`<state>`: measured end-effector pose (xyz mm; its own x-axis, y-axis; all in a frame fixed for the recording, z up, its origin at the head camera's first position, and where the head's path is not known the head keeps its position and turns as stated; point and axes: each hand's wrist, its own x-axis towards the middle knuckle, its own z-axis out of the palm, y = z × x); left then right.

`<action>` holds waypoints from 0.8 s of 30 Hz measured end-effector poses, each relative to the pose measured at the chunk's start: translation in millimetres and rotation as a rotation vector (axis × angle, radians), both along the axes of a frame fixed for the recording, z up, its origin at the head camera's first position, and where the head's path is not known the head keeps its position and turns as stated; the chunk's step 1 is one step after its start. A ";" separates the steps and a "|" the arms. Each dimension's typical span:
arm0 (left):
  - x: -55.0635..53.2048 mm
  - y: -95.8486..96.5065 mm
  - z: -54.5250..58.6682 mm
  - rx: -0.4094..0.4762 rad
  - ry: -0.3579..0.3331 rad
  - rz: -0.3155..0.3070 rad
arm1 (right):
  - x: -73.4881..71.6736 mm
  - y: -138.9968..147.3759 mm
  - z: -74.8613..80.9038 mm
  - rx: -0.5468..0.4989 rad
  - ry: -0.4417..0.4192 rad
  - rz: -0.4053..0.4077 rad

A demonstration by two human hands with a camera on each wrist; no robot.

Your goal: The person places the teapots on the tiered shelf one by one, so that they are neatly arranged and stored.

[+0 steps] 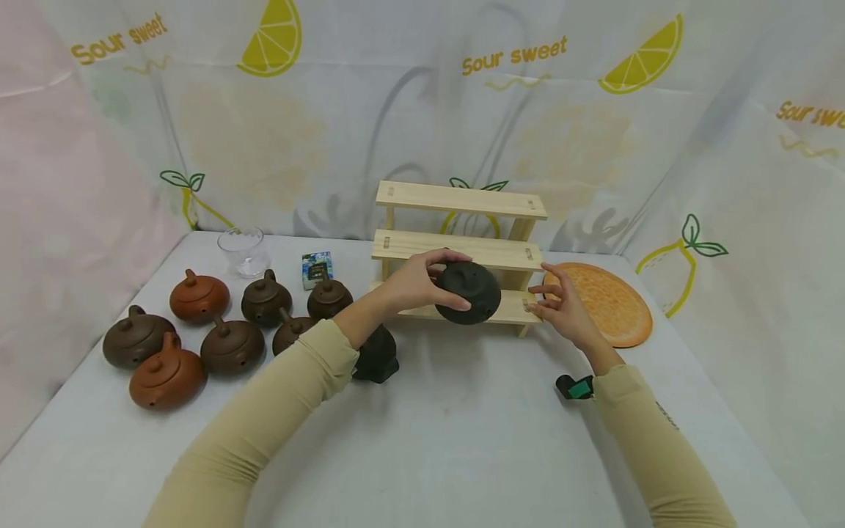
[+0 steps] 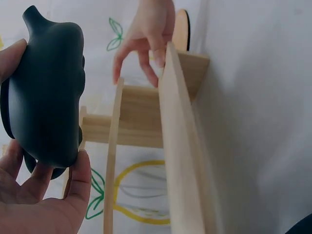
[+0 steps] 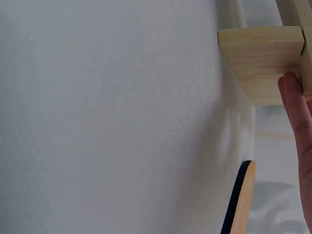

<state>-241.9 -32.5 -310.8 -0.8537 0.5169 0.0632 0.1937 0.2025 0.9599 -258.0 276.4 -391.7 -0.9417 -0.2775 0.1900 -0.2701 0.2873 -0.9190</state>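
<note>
We are holding the dark teapot [image 1: 470, 293] before the wooden rack [image 1: 462, 247] in our curled left grip [image 1: 416, 282], resting our loosely spread right grip [image 1: 566, 312] at the rack's end, risking a drop should the rounded pot slip.

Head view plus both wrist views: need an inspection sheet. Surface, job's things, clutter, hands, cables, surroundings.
Surface: white-covered table.
Job's things: black teapot, held up in front of a three-tier wooden stand.
Clutter: at left, two orange-red teapots, five brown teapots, clear glass, small box; at right, round tan board. Black item by the left sleeve, partly hidden; cannot tell what.
Left hand: grips the black teapot.
Right hand: at the stand's right end, fingers apparently touching it.
Cables: nothing seen.
Surroundings: white backdrop with lemon prints.
</note>
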 end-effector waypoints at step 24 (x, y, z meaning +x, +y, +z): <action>-77.0 30.0 34.6 -0.038 0.137 0.114 | 1.9 3.4 -2.8 0.034 0.021 0.004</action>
<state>-318.9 -2.4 -276.2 -0.8918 0.4212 0.1650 0.2955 0.2662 0.9175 -256.2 279.8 -394.5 -0.9366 -0.2877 0.2000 -0.2903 0.3175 -0.9027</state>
